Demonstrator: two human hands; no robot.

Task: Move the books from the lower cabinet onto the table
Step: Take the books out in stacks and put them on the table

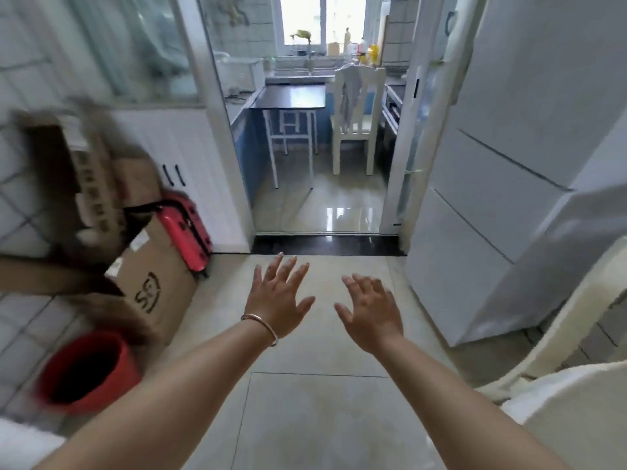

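Observation:
Both of my arms reach forward over a pale tiled floor. My left hand (276, 298), with a thin bangle at the wrist, is open with its fingers spread and holds nothing. My right hand (369, 308) is beside it, also open and empty. A small dark-topped table (291, 96) on white legs stands beyond the doorway in the kitchen. A white lower cabinet (176, 157) with two black handles is at the left of the doorway, its doors shut. No books are visible.
Stacked cardboard boxes (152, 283) and a red suitcase (185, 228) crowd the left wall, with a red bucket (84, 371) in front. A white fridge (502, 184) fills the right. A white chair (356, 106) stands by the table; another chair's back (559, 334) is at near right.

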